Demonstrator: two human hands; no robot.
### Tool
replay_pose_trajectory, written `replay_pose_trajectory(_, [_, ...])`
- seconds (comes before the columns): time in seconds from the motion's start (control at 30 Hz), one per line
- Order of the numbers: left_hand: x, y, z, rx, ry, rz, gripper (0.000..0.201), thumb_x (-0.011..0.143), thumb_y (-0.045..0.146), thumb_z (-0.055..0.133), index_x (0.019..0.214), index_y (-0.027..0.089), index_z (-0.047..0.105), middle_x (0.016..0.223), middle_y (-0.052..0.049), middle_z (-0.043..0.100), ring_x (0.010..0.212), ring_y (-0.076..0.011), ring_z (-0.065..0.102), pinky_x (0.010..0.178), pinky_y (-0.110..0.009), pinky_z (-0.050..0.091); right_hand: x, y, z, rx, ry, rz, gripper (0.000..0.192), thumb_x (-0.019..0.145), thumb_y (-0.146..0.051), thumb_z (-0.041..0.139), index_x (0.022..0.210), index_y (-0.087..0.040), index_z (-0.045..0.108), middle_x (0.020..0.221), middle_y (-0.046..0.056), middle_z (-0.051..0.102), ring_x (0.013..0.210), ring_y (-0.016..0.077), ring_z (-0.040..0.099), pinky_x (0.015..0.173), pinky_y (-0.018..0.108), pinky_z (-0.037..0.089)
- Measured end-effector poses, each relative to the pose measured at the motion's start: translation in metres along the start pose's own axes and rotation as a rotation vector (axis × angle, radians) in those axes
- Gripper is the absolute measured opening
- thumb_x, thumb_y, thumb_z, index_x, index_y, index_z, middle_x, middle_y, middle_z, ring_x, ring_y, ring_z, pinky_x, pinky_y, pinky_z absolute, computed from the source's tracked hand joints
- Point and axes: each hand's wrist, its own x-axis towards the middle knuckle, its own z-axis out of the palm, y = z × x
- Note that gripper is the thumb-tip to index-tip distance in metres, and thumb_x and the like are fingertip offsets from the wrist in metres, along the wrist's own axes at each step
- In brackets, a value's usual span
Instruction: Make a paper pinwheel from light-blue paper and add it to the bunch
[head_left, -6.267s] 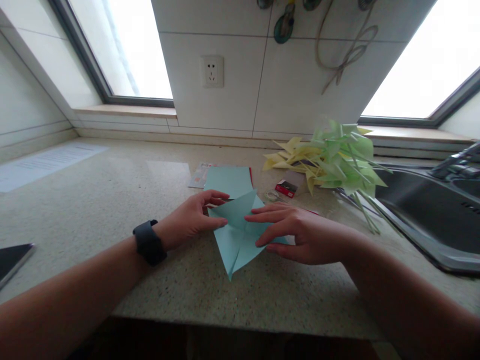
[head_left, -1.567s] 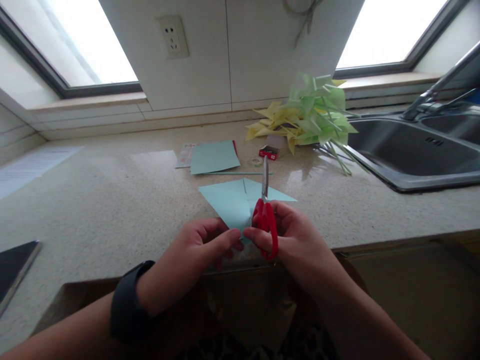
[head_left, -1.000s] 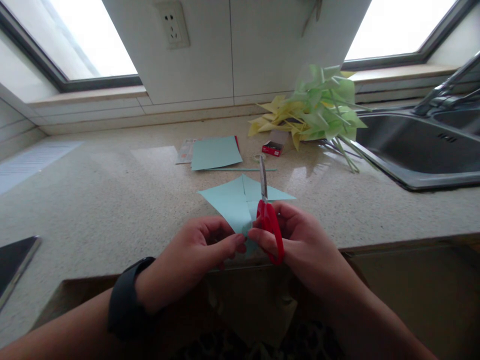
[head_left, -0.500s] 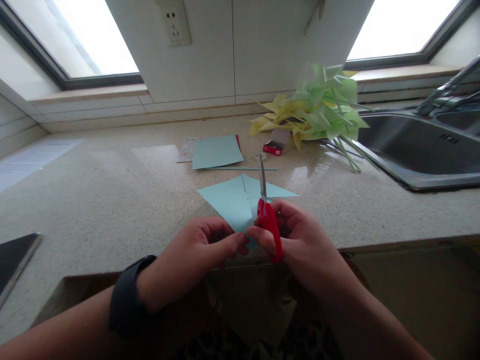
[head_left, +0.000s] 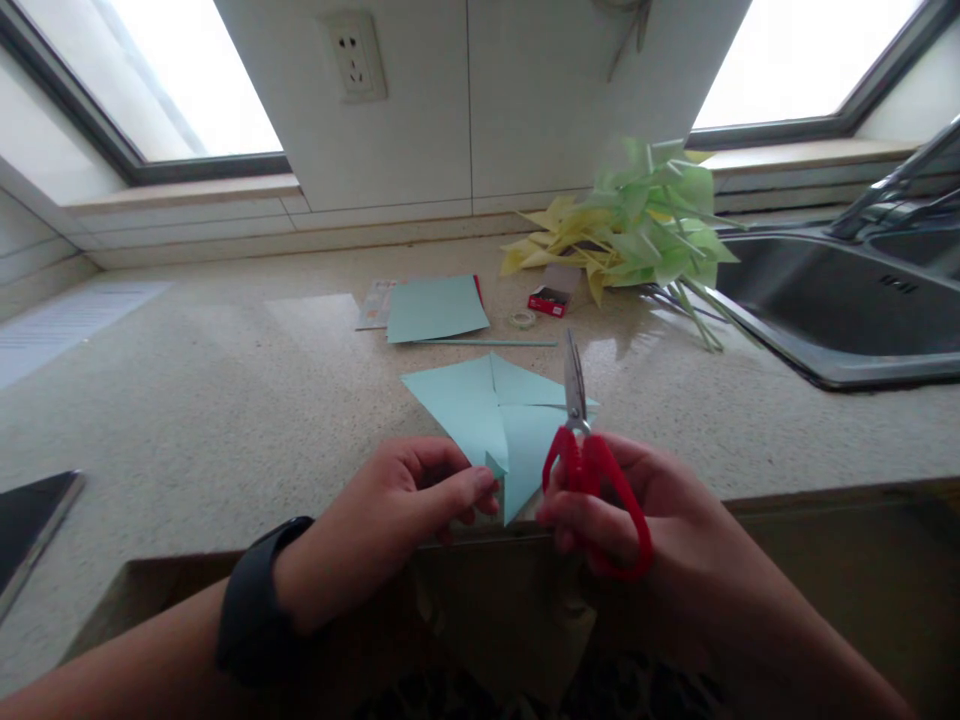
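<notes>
A light blue sheet of paper [head_left: 457, 400] lies at the counter's front edge, with slits running from its corners towards the middle. My left hand [head_left: 431, 490], a dark band on its wrist, pinches the near left part of the paper, where a small flap is bent up. My right hand [head_left: 611, 510] holds red-handled scissors [head_left: 576, 400] just right of the paper. The blades point away from me and look closed or nearly so.
Behind the paper lie a stack of blue sheets [head_left: 435, 308], a thin blue stick [head_left: 495, 343], a tape roll [head_left: 521, 319] and a small red box [head_left: 550, 300]. Green and yellow paper pinwheels [head_left: 660, 220] rest beside the sink [head_left: 825, 300]. A dark flat device [head_left: 34, 520] sits at left.
My right hand has moved right with the scissors, away from the paper, uncovering its near right corner. My left hand stays nearly in place.
</notes>
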Motion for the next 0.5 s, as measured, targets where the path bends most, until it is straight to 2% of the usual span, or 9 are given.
replay_pose_trajectory(0.2, [0.000, 0.001, 0.002, -0.019, 0.029, -0.019, 0.030, 0.090, 0.045, 0.069, 0.083, 0.016, 0.075, 0.080, -0.002, 0.073, 0.065, -0.0103, 0.057, 0.059, -0.020, 0.045, -0.029, 0.024, -0.003, 0.015, -0.067, 0.126, 0.033, 0.084, -0.046, 0.078, 0.083, -0.020, 0.056, 0.074, -0.004, 0.053, 0.062, 0.0076, 0.041, 0.054, 0.018, 0.035])
replay_pose_trajectory(0.33, [-0.002, 0.000, 0.002, -0.017, 0.047, -0.026, 0.031, 0.090, 0.046, 0.069, 0.084, 0.016, 0.075, 0.080, -0.001, 0.073, 0.065, -0.0099, 0.056, 0.059, -0.019, 0.044, -0.036, 0.039, -0.001, -0.017, -0.063, 0.094, 0.042, 0.080, -0.056, 0.078, 0.078, -0.021, 0.054, 0.074, -0.002, 0.050, 0.067, 0.0119, 0.041, 0.058, 0.021, 0.038])
replay_pose_trajectory(0.5, [-0.003, -0.001, 0.003, -0.029, 0.066, -0.026, 0.028, 0.090, 0.044, 0.070, 0.084, 0.017, 0.075, 0.079, -0.001, 0.073, 0.066, -0.0098, 0.058, 0.059, -0.018, 0.045, -0.035, 0.055, -0.003, 0.031, -0.075, 0.074, 0.046, 0.078, -0.062, 0.076, 0.078, -0.022, 0.054, 0.074, -0.002, 0.048, 0.066, 0.0127, 0.041, 0.059, 0.023, 0.040])
